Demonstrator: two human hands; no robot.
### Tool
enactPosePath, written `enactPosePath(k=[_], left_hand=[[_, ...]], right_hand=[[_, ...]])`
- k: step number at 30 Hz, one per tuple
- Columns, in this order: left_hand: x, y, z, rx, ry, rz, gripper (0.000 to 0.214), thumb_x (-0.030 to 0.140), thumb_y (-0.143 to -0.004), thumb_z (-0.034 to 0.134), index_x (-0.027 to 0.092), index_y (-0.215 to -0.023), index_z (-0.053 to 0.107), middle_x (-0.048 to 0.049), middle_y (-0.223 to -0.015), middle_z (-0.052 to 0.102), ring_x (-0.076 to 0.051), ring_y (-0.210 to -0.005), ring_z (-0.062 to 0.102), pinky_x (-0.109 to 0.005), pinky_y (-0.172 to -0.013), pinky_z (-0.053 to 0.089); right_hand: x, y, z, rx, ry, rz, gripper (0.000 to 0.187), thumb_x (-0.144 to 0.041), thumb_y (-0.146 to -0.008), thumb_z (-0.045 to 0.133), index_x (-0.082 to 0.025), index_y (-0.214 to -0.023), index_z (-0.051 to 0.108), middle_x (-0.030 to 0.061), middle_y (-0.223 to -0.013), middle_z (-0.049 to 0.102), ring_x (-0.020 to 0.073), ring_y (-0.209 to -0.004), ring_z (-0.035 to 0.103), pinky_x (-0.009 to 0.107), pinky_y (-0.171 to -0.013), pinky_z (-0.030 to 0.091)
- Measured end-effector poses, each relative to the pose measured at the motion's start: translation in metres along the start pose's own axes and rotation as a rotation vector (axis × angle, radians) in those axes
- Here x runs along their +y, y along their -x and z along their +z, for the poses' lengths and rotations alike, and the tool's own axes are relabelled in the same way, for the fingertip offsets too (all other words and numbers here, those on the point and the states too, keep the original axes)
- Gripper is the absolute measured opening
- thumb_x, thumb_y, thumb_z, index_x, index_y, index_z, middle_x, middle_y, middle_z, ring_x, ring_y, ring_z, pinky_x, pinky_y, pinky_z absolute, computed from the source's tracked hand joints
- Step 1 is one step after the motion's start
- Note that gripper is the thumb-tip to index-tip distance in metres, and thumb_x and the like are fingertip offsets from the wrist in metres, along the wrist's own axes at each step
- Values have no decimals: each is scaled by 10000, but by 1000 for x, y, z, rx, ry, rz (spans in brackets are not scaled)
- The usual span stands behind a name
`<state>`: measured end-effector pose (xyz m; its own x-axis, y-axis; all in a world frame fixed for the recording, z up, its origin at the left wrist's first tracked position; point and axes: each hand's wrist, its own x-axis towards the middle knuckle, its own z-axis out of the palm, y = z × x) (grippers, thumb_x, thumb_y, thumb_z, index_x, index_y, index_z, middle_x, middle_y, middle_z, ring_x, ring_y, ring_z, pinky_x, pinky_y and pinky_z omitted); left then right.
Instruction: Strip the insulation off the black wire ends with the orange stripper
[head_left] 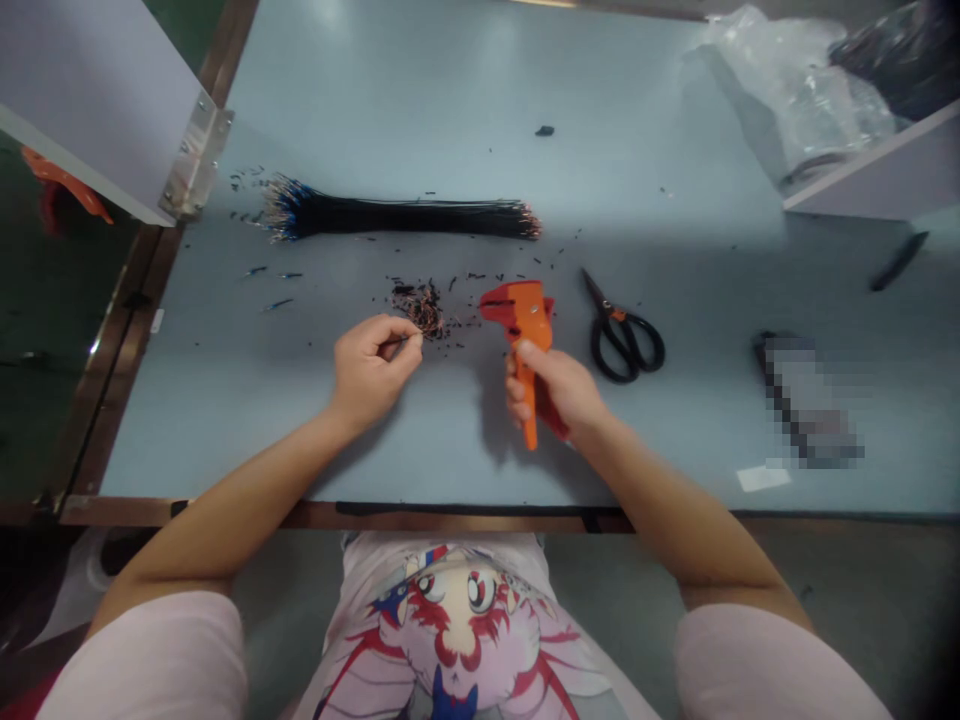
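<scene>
My right hand (559,385) is wrapped round the handles of an orange and red wire stripper (529,312), its jaws pointing left. Thumb and forefinger of my left hand (375,365) are pinched together at the near edge of a small pile of copper strands and black insulation scraps (421,308). Whatever sits in that pinch is too small to make out. Beyond both hands lies a long bundle of black wires (405,215), with blue and metal ends on the left and bare copper ends on the right.
Black-handled scissors (621,335) lie right of the wire stripper. Several short blue-ended pieces (279,304) are at left. Farther right are a blurred-out dark object (810,400), a white paper slip (763,478) and a black pen-like item (900,262). Clear plastic bags (810,100) fill the far right corner.
</scene>
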<state>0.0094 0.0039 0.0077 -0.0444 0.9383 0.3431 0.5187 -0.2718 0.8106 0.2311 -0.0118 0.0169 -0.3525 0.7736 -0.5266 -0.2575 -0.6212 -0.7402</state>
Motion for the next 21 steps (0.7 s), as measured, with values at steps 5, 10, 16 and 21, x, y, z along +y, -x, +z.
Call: enactPosePath(k=[5,10,16,21], left_hand=[[-5,-5,-2,11,136,-128,86,259,-749,629,184,-737,670,15,-653,630,-87,-578,523,-217,-561,425],[-7,-4,3,-24,193,-157,101,229,-767,621,198,-825,697,-2,-779,686,-109,-714,608,-232,-676,488],[-6,-1,8,-54,376,-264,80,252,-718,692,190,-767,676,4,-718,666,-98,-646,587,-225,-634,485],[1,8,13,-89,437,-282,75,257,-728,673,191,-755,651,11,-718,641,-97,-665,576,-224,-657,480]], right_hand=[[-9,-1,-8,-11,74,42,321,-439,-779,678,-139,-827,573,54,-657,648,187,-526,649,315,-484,553],[2,-2,-5,-148,75,136,344,-420,-765,695,-120,-894,588,99,-749,684,244,-658,701,355,-558,578],[10,-6,-1,-339,-138,196,327,-390,-772,685,-117,-919,581,71,-773,685,254,-709,707,424,-680,573],[16,-5,3,-476,-242,209,290,-342,-785,676,-123,-942,568,55,-774,682,265,-763,713,431,-705,563]])
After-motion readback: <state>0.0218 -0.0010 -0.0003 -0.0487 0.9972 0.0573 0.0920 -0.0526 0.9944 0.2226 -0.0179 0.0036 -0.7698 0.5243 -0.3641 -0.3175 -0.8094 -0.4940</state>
